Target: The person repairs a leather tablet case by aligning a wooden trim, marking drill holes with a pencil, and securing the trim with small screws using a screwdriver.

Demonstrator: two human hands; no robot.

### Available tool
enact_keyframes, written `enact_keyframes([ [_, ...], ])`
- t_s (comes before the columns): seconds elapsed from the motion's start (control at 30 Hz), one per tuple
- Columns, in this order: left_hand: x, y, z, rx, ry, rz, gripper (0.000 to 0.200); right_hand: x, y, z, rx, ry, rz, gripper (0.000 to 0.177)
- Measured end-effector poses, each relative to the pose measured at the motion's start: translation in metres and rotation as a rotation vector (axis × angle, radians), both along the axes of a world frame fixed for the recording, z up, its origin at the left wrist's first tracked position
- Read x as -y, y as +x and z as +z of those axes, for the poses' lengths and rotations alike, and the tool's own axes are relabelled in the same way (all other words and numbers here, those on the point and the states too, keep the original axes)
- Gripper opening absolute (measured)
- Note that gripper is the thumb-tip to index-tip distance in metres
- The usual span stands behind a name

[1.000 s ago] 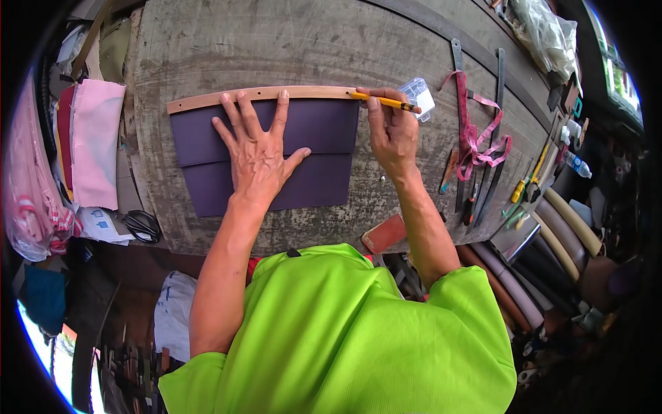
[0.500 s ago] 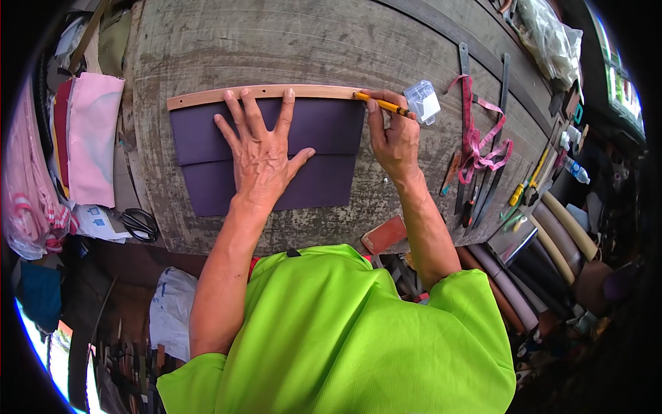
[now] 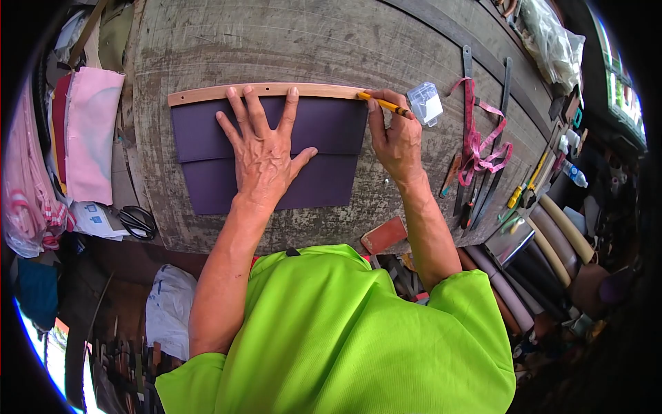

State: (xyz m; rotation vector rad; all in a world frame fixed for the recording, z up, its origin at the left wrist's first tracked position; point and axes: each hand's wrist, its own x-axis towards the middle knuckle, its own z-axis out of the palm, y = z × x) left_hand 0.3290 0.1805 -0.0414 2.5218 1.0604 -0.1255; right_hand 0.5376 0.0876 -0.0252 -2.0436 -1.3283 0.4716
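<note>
My left hand point(image 3: 263, 155) lies spread over a dark purple folded piece point(image 3: 324, 127), its longer fingertips pressing on a long wooden strip point(image 3: 200, 95) with small holes. The strip runs along the far edge of the purple piece, which has a crosswise edge about halfway down. At the strip's right end, my right hand point(image 3: 398, 141) grips a yellow pencil point(image 3: 387, 105), its tip right at the wood. Just beyond that hand is a small clear plastic box point(image 3: 425, 105).
On the worn wooden table point(image 3: 310, 41), a pink tape measure point(image 3: 476, 155) lies over metal rulers point(image 3: 507, 83) at the right. A reddish-brown leather piece point(image 3: 384, 235) is at the near edge. Pink material point(image 3: 93, 134) and black-handled scissors point(image 3: 138, 223) sit at the left.
Very little differs. The pencil and my right hand have shifted very slightly right along with the whole scene; my left hand keeps its place on the strip.
</note>
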Motion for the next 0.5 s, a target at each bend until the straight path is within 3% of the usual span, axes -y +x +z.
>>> enact_keyframes([
  [0.5, 0.000, -0.001, -0.003, 0.024, -0.011, 0.001, 0.111, -0.011, -0.005, -0.009, 0.116, 0.150, -0.005, 0.017],
])
